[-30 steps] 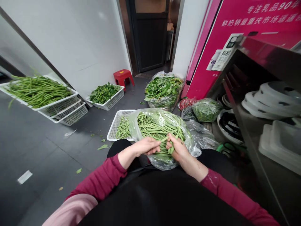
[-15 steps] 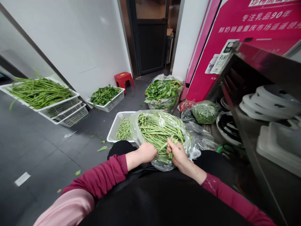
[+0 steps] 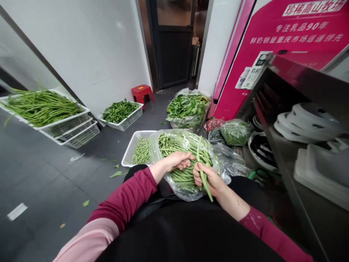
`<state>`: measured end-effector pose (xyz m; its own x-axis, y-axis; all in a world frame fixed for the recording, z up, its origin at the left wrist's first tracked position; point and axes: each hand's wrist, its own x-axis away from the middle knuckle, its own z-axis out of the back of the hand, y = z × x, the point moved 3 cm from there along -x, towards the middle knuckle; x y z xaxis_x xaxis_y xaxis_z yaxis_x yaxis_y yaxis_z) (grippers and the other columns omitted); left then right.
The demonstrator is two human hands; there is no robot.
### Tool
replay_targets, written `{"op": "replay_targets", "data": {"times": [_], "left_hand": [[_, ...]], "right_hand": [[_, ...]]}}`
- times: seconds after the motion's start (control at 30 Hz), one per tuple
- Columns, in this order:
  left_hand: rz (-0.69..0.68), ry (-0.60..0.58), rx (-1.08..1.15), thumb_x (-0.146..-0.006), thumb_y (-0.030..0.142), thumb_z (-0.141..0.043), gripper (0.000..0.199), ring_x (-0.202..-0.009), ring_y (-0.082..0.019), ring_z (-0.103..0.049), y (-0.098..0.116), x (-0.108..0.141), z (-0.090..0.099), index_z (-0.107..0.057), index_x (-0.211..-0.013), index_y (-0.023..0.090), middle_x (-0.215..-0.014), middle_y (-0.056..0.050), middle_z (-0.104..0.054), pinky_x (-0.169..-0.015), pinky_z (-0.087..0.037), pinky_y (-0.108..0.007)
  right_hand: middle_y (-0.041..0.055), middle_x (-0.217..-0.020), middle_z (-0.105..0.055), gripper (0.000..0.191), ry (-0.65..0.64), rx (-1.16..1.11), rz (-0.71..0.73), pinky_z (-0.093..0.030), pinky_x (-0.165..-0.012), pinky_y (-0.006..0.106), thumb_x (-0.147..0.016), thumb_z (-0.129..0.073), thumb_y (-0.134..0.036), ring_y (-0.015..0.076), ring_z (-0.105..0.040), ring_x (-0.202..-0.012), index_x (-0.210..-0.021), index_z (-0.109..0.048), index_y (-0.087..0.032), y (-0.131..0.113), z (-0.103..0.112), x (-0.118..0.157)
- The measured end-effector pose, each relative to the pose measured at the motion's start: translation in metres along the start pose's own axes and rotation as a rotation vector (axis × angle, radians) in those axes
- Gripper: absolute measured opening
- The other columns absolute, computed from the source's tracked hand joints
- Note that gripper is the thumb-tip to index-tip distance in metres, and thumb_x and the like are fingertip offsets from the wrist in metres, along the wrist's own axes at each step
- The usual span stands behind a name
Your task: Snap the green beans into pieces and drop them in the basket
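Note:
A clear plastic bag (image 3: 155, 145) full of long green beans (image 3: 177, 145) rests in front of my lap. My right hand (image 3: 209, 178) is closed around a few green beans (image 3: 205, 182); one end sticks up above the fist and the other hangs below it. Just left of it, my left hand (image 3: 178, 161) is over the bag, fingers loosely curled and the index finger reaching toward the held beans. I see nothing in the left hand. Behind the bag's left side, a white perforated basket (image 3: 131, 149) contains short bean pieces (image 3: 141, 151).
Stacked white baskets (image 3: 79, 133) with long green stems stand at left. Farther back are a basket of leafy greens (image 3: 121, 111), a red stool (image 3: 142, 95) and a bag of leaves (image 3: 188, 105). A metal shelf (image 3: 283, 145) borders the right side. Scraps lie on the floor.
My left hand has risen from the beans in the bag toward my right hand. The beans in my right hand now point up and down, their lower ends toward me.

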<state>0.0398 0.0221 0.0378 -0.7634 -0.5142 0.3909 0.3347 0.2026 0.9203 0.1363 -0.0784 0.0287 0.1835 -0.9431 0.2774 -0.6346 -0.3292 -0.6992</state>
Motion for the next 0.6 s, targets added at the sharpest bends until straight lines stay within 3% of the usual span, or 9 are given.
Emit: {"op": "replay_targets", "data": {"times": [0.1, 0.23, 0.3, 0.37, 0.47, 0.53, 0.6], "left_hand": [[0.028, -0.084, 0.446, -0.074, 0.056, -0.044, 0.048, -0.033, -0.002, -0.018, 0.002, -0.009, -0.005, -0.056, -0.085, 0.012, -0.045, 0.009, -0.026, -0.034, -0.014, -0.015], [-0.206, 0.046, 0.606, -0.073, 0.046, -0.053, 0.032, -0.034, -0.002, -0.011, 0.015, -0.011, 0.013, -0.05, -0.079, 0.016, -0.044, 0.011, -0.016, -0.034, -0.009, -0.014], [-0.258, 0.145, 0.515, -0.071, 0.046, -0.055, 0.031, -0.034, -0.002, -0.013, 0.021, -0.004, 0.02, -0.047, -0.073, 0.016, -0.044, 0.011, -0.02, -0.035, -0.01, -0.014], [-0.312, 0.329, 0.338, -0.069, 0.045, -0.058, 0.032, -0.036, -0.002, -0.018, 0.028, 0.011, 0.019, -0.044, -0.065, 0.016, -0.044, 0.01, -0.026, -0.036, -0.013, -0.015], [-0.453, 0.573, -0.01, -0.065, 0.037, -0.062, 0.028, -0.045, -0.004, -0.032, 0.041, 0.043, -0.001, -0.047, -0.06, 0.014, -0.049, 0.006, -0.038, -0.044, -0.025, -0.017], [-0.535, 0.566, -0.172, -0.068, 0.035, -0.059, 0.025, -0.051, -0.005, -0.037, 0.049, 0.061, -0.02, -0.05, -0.06, 0.014, -0.053, 0.003, -0.042, -0.049, -0.029, -0.018], [-0.511, 0.459, -0.176, -0.07, 0.037, -0.057, 0.025, -0.05, -0.005, -0.038, 0.051, 0.067, -0.032, -0.051, -0.062, 0.014, -0.054, 0.003, -0.044, -0.049, -0.03, -0.019]], "right_hand": [[-0.0073, -0.045, -0.031, 0.03, -0.09, 0.012, -0.083, -0.019, -0.036, 0.019, -0.074, -0.054, -0.044, 0.0051, -0.022, -0.036, -0.064, -0.041, -0.019, 0.009, -0.001, -0.003], [-0.0074, -0.047, -0.03, 0.033, -0.045, -0.039, -0.106, -0.022, -0.036, 0.018, -0.074, -0.053, -0.047, 0.0042, -0.022, -0.037, -0.063, -0.043, -0.018, 0.016, 0.0, -0.004], [-0.0073, -0.046, -0.03, 0.034, 0.0, -0.063, -0.087, -0.022, -0.036, 0.018, -0.074, -0.053, -0.048, 0.0042, -0.022, -0.037, -0.062, -0.043, -0.017, 0.016, 0.004, -0.004], [-0.0077, -0.045, -0.029, 0.033, 0.105, -0.114, -0.013, -0.023, -0.035, 0.018, -0.073, -0.054, -0.048, 0.0044, -0.023, -0.036, -0.063, -0.043, -0.018, 0.014, 0.012, -0.008], [-0.0077, -0.044, -0.031, 0.032, 0.323, -0.216, 0.096, -0.028, -0.034, 0.019, -0.071, -0.058, -0.046, 0.0056, -0.027, -0.036, -0.063, -0.041, -0.02, 0.012, 0.031, -0.017], [-0.0073, -0.043, -0.034, 0.031, 0.458, -0.272, 0.102, -0.031, -0.034, 0.019, -0.071, -0.06, -0.044, 0.0064, -0.03, -0.035, -0.062, -0.04, -0.021, 0.014, 0.042, -0.023], [-0.007, -0.043, -0.036, 0.03, 0.511, -0.307, 0.027, -0.031, -0.033, 0.019, -0.072, -0.058, -0.042, 0.0063, -0.032, -0.035, -0.061, -0.04, -0.021, 0.018, 0.047, -0.026]]}}
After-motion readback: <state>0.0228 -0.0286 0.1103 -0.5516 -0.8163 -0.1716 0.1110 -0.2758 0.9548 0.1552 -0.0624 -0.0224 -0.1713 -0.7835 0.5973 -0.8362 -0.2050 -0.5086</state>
